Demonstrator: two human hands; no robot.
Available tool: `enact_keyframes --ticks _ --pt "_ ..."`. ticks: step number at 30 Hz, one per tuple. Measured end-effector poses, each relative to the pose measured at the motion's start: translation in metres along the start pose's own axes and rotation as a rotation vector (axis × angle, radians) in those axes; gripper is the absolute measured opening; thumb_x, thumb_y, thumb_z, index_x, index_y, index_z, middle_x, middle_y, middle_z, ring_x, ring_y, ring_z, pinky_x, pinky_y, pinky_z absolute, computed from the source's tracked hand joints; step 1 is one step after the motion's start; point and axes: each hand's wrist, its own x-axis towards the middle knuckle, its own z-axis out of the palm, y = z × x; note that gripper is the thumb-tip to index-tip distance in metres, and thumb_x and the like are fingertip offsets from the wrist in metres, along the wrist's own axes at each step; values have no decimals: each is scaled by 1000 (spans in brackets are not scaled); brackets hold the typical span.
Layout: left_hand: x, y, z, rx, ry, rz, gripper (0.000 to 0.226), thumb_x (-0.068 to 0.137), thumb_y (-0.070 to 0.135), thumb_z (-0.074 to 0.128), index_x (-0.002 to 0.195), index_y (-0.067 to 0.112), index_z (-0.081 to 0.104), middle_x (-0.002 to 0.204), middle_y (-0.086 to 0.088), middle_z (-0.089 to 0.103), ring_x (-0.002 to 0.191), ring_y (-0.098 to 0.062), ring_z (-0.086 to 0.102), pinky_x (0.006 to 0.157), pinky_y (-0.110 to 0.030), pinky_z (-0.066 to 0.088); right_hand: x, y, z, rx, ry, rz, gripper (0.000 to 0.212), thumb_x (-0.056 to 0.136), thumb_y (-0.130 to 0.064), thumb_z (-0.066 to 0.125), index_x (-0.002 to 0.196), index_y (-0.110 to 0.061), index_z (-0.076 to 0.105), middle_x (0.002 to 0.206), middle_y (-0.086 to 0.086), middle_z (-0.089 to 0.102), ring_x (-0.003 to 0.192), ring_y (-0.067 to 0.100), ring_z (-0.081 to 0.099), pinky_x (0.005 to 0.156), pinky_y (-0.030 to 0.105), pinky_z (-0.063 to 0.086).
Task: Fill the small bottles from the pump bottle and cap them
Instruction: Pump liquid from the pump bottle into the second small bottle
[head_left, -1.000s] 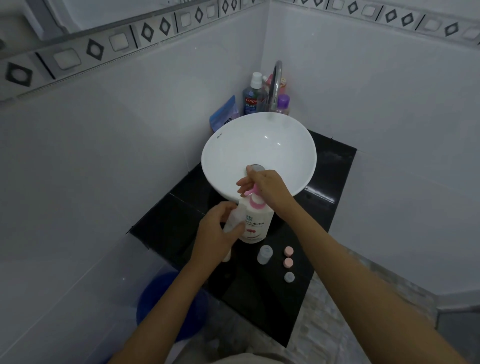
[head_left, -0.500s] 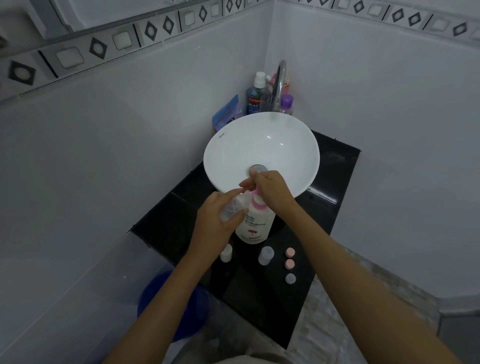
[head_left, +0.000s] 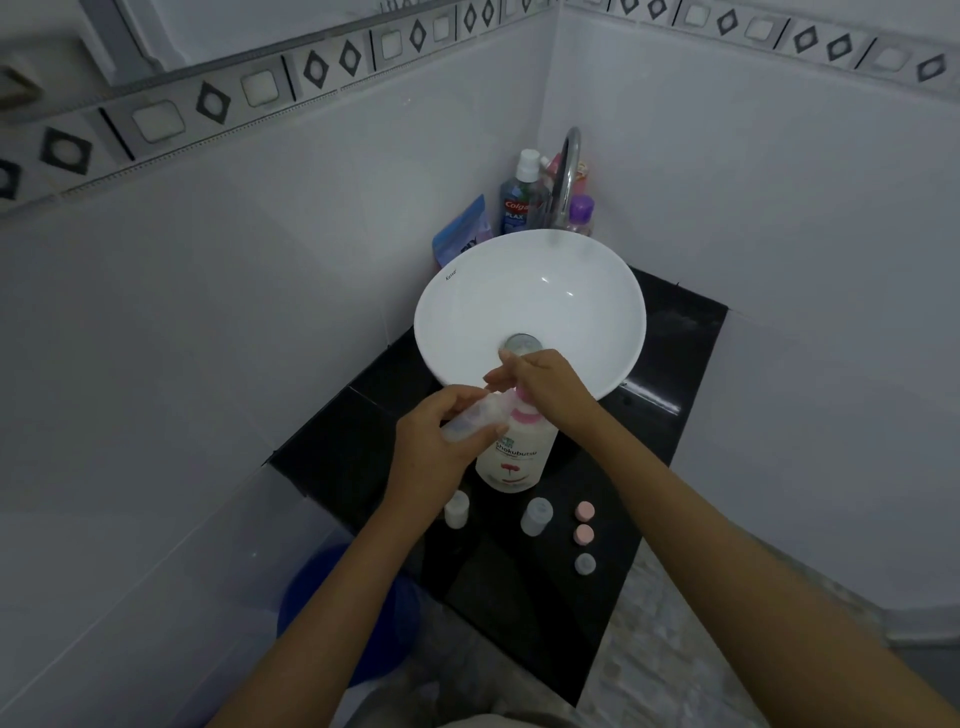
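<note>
A white pump bottle (head_left: 514, 457) with a pink collar stands on the black counter (head_left: 524, 603) in front of the sink. My right hand (head_left: 545, 387) rests on top of its pump head. My left hand (head_left: 441, 441) holds a small clear bottle (head_left: 475, 418) tilted, its mouth up against the pump's spout. Two more small bottles stand uncapped below: a white one (head_left: 456, 510) and a clear one (head_left: 536, 515). Three loose caps lie in a column to their right: two pink caps (head_left: 584, 511) (head_left: 584, 533) and a grey cap (head_left: 585, 564).
A white bowl sink (head_left: 524, 291) with a chrome tap (head_left: 567, 176) fills the counter's back. Toiletry bottles (head_left: 519, 197) and a blue pouch (head_left: 462, 234) crowd the corner behind it. A blue bucket (head_left: 311, 613) sits on the floor at the lower left. Tiled walls close in on both sides.
My left hand has lifted the small clear bottle from beside the pump bottle's body up to the spout. My right hand has stayed on the pump head.
</note>
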Motion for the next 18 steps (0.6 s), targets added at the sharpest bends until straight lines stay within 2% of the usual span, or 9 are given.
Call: enact_keyframes --ticks 4,7,8,11,13,16,18 --pt "1 3 -2 -32 9 -1 31 75 25 78 104 19 68 99 6 70 98 -8 64 84 -26 54 -2 -6 -2 62 10 0 47 99 -32 38 93 -3 74 85 5 71 87 10 62 86 21 44" --pt "2 1 -1 -52 -3 -11 28 75 24 78 101 19 69 95 5 71 95 -10 65 81 -25 54 -3 -4 3 47 69 -12 47 100 -26 35 92 -1 74 82 4 70 75 -1 60 71 6 42" --pt "1 0 -1 -54 -9 -16 27 75 24 78 99 19 69 93 5 71 93 -10 65 79 -23 54 -3 -3 4 45 64 1 47 100 -25 34 93 -1 73 81 2 70 73 -2 60 67 6 42" --pt "0 -3 1 -51 -17 -38 26 74 24 79 98 19 69 91 5 71 90 -9 65 74 -16 52 -4 2 7 91 31 72 47 100 -27 35 90 -2 73 77 -3 69 76 4 60 64 19 46" --pt "0 -4 1 -50 -12 -41 27 74 24 79 98 18 69 92 5 71 91 -9 65 73 -14 51 -4 2 6 68 -2 62 47 100 -27 36 92 -1 73 81 1 70 80 8 60 67 21 46" --pt "0 0 0 -55 -10 -22 25 74 24 79 96 19 69 90 6 70 89 -7 65 72 -15 50 -4 -6 -4 20 -61 20 46 100 -29 37 96 0 73 92 9 72 83 6 61 77 18 43" --pt "2 3 -1 -57 -6 -10 26 74 25 80 97 20 69 91 6 70 90 -7 64 73 -15 50 -4 -8 -8 33 -67 7 46 100 -30 38 97 0 73 95 10 72 83 5 61 76 12 42"
